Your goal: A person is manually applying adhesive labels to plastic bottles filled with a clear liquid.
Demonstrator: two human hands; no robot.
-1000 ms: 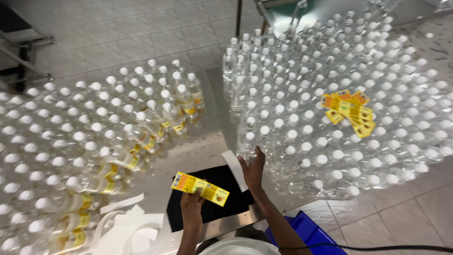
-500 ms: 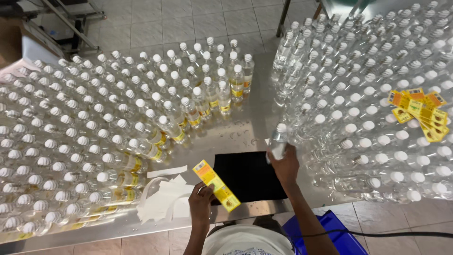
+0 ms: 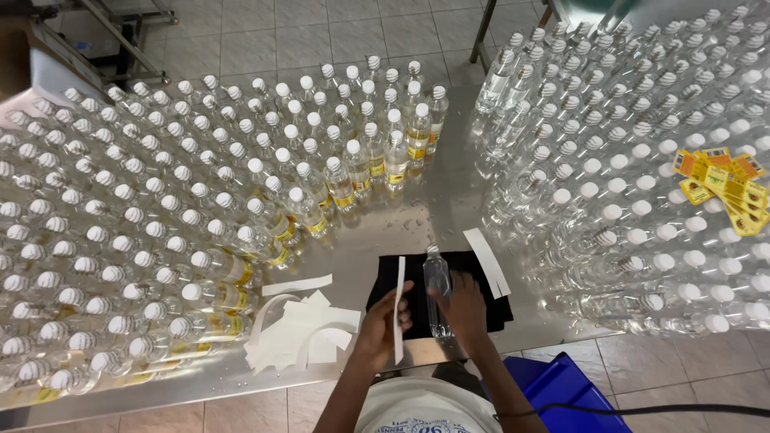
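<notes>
1. Where the steel table (image 3: 449, 216) runs between two crowds of bottles, a black mat (image 3: 481, 277) lies at its near edge, and on it a clear plastic bottle (image 3: 437, 298) with a white cap lies on its side, cap pointing away from the person.
2. The right hand (image 3: 467, 309) rests flat on that bottle with its fingers spread rather than closed around it. The left hand (image 3: 383, 321) pinches a long white strip (image 3: 399, 309) between thumb and fingers, held upright just left of the bottle.
3. A second white strip (image 3: 487, 261) lies slanted across the mat's far right corner; a heap of spent white backing papers (image 3: 301, 337) sits on the table left of the mat.
4. The left bottle group (image 3: 160, 216) carries yellow labels on its nearer rows; the right bottle group (image 3: 642, 176) is unlabelled, and a stack of yellow and orange labels (image 3: 722, 188) lies on top of its caps.
5. Half a second ago the left hand held a yellow label and the right hand was reaching to the edge of the right group; now the label is gone from view, the white strip has taken its place, and the bottle lies on the mat.
6. Open steel shows only in the lane between the groups and around the mat. A blue bin (image 3: 561, 389) stands on the tiled floor below the near edge.
</notes>
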